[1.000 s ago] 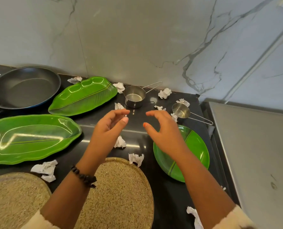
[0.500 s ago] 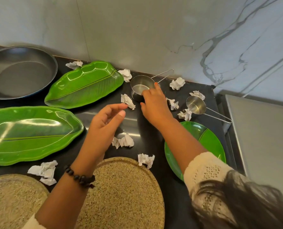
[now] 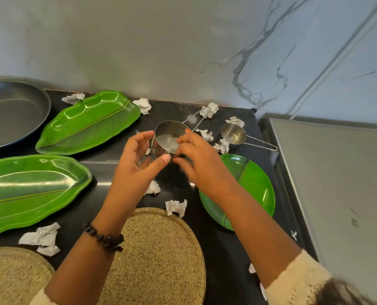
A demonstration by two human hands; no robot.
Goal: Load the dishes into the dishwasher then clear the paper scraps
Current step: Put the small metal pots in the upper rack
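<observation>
Crumpled paper scraps [image 3: 176, 207] beside green plates [image 3: 252, 186]

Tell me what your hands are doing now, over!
Right hand pinching big steel measuring cup, tilted off counter. Left hand open beside it, thumb near the cup. Small measuring cup, green plates, paper scraps waiting.

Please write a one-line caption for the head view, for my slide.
Right hand lifts a steel cup off the counter; left hand open beside it.
</observation>
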